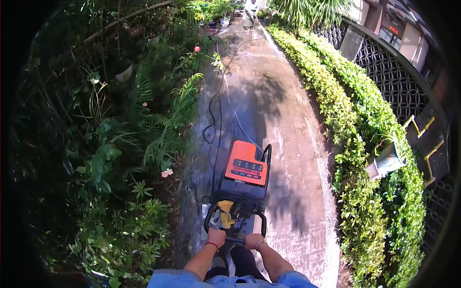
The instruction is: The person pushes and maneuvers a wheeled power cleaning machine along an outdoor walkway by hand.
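Note:
My left hand [216, 236] is closed around the left side of a black push handle [235, 239], with a red band on its wrist. On the same bar, to the right, my right hand [254, 241] is wrapped round the grip. The handle belongs to a wheeled machine that looks like a pressure washer [247, 163], with an orange top and a label panel. Coiled black hose or cable [240, 200] lies between its cover and the handle, beside a yellow part [225, 213]. Its wheels are hidden from above.
A wet paved path [293, 144] runs ahead, with hoses [228, 96] trailing along its left. Dense plants [115, 158] border the left; a trimmed hedge [331, 96] with a tilted bucket [388, 161] borders the right. Another person [250, 13] stands at the far end near potted plants.

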A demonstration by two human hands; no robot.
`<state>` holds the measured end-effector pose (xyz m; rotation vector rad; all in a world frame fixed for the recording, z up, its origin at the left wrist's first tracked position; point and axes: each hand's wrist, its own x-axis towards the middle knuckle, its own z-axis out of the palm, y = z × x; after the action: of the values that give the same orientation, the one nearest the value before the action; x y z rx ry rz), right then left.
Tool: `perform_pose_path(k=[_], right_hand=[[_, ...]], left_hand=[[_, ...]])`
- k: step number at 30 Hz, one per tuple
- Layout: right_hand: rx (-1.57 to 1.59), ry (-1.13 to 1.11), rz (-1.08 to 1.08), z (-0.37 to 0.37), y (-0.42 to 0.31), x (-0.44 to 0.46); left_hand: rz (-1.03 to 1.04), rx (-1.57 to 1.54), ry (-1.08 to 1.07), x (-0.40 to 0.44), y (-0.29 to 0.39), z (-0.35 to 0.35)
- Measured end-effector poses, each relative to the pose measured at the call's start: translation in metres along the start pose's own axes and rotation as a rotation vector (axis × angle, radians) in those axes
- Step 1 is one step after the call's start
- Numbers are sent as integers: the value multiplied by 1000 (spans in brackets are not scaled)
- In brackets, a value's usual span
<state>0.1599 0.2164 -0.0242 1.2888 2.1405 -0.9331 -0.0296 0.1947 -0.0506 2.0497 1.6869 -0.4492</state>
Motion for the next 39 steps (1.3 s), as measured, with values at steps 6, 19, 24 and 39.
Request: perform_pose_path(k=[6,19,24,39], right_hand=[[-6,17,0,-2,1,1],[-37,-22,26,-2,2,3],[-35,-39,22,5,4,3],[-61,-17,1,27,12,15]], left_hand=[[-6,1,-4,1,2,-8],[8,-7,8,-2,4,-14],[26,-4,11,1,2,3],[48,-2,22,-4,1,6]])
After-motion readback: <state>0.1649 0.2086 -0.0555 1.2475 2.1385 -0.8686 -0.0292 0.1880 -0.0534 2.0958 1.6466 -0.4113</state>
